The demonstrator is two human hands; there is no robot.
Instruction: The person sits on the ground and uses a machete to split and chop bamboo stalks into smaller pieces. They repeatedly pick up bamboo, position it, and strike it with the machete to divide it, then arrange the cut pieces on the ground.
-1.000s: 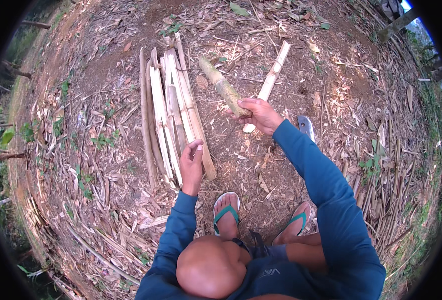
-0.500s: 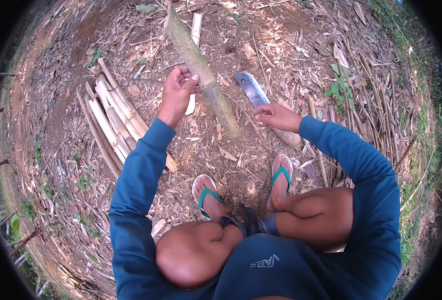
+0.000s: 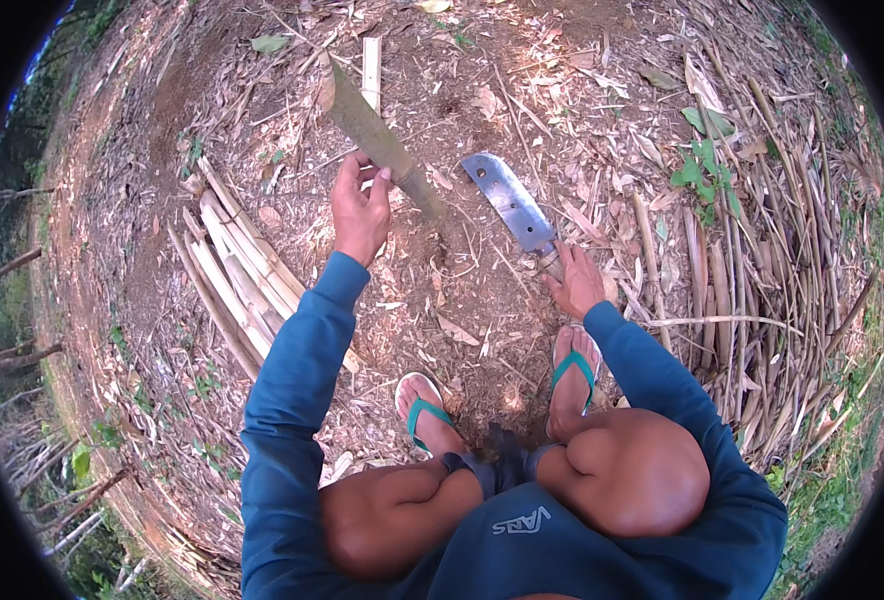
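Observation:
A greenish-brown bamboo section (image 3: 377, 135) stands tilted on the ground in front of me, its cut upper end leaning to the far left. My left hand (image 3: 362, 208) is at its left side, thumb and curled fingers closed on its edge. A machete (image 3: 512, 203) with a broad grey blade and several small holes is in my right hand (image 3: 575, 280), whose fingers wrap its handle. The blade points away and slightly left, low over the ground, apart from the bamboo. Most of the handle is hidden by the hand.
Split bamboo strips (image 3: 247, 262) lie in a pile at the left. One pale strip (image 3: 372, 72) lies behind the bamboo section. Dry stalks (image 3: 732, 270) are heaped at the right, beside a green-leaved plant (image 3: 702, 175). My sandalled feet (image 3: 427, 412) rest nearby on leaf-littered soil.
My right hand has moved down and slightly right with the machete, showing more of its blade. The bamboo section looks shorter in view, its lower end shifted up and left.

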